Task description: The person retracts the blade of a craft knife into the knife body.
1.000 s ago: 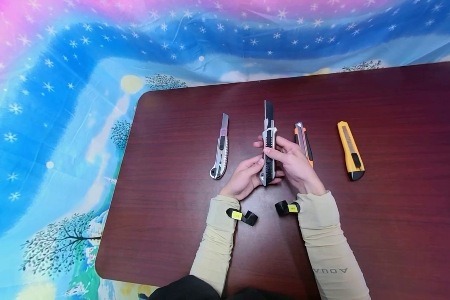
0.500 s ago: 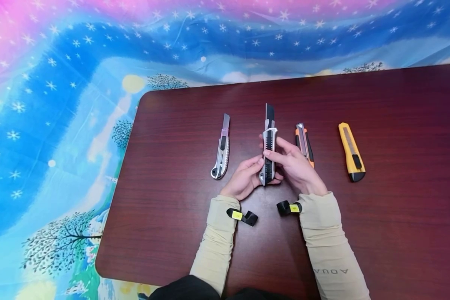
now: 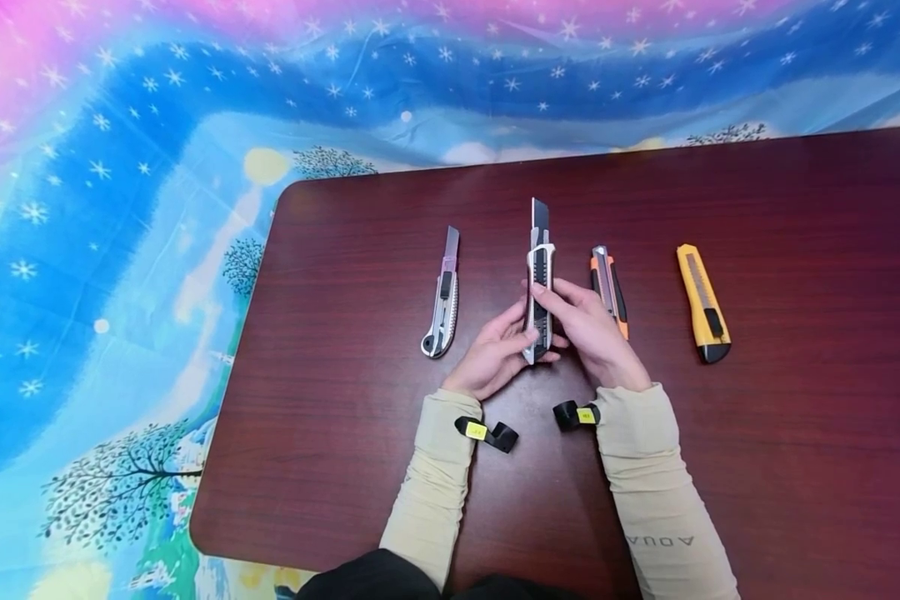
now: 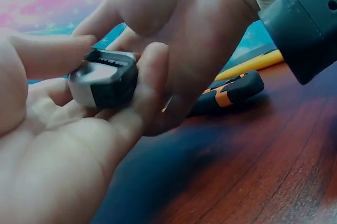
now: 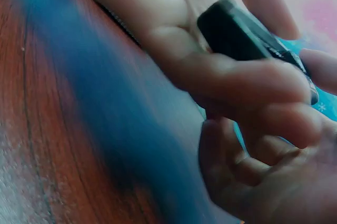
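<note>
Both hands hold a silver-and-black snap-off utility knife (image 3: 541,271), its dark blade extended and pointing away from the body. My left hand (image 3: 495,354) grips the lower handle, the thumb lying on its edge and fingers beneath. With its thumb on the black slider track, my right hand (image 3: 591,329) holds the middle of the handle from the other side. In the left wrist view the handle's butt end (image 4: 105,81) sits between the fingers; the right wrist view shows the dark handle (image 5: 234,31) above curled fingers, with its blade hidden.
A silver knife (image 3: 442,300) with blade extended lies left of the hands. Behind the right hand lies an orange-and-black knife (image 3: 607,283), and farther right a yellow one (image 3: 701,300). The dark red table (image 3: 330,350) meets a patterned cloth (image 3: 195,108) behind.
The utility knife has shifted slightly away from the body after dipping briefly. Both thumbs have moved: the right one farther up the handle, the left one farther across the lower handle.
</note>
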Motion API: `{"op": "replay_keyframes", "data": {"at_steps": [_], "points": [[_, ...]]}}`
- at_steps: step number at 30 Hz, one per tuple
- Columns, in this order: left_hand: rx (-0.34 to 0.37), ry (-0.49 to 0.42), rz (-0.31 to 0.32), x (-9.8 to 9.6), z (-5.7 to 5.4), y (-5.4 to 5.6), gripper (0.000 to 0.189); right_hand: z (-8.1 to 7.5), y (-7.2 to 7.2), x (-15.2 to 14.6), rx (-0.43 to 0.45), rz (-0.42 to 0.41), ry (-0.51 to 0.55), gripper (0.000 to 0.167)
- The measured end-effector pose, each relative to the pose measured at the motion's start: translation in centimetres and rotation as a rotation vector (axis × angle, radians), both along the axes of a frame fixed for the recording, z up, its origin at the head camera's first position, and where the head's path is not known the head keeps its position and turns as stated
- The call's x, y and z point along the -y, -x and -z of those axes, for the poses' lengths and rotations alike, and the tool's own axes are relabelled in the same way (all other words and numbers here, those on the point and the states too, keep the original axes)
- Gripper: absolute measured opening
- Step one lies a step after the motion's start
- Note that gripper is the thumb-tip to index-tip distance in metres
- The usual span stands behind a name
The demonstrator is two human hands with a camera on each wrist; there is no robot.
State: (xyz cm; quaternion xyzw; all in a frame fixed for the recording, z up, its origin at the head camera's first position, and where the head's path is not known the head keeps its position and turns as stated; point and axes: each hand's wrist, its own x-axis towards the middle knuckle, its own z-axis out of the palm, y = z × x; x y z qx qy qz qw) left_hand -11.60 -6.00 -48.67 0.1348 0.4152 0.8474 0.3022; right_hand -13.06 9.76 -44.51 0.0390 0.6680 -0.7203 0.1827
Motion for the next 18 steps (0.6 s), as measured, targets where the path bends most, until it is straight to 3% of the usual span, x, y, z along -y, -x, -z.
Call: {"op": "replay_keyframes", "data": {"at_steps": [5, 9, 13, 18], "points": [[-0.07, -0.004, 0.068, 0.23, -0.15, 0.02, 0.065, 0.02, -0.07, 0.03, -0.046, 0.048, 0.011, 0.05], [-0.059, 0.019, 0.099, 0.3, -0.4, 0.05, 0.063, 0.13, -0.08, -0.06, -0.059, 0.086, 0.02, 0.046], [-0.036, 0.066, 0.079, 0.19, -0.49, 0.07, 0.057, 0.29, 0.02, -0.3, -0.039, 0.124, 0.02, 0.05], [-0.07, 0.09, 0.021, -0.1, -0.07, 0.07, 0.056, 0.13, 0.07, -0.03, -0.027, 0.128, 0.02, 0.055]]}}
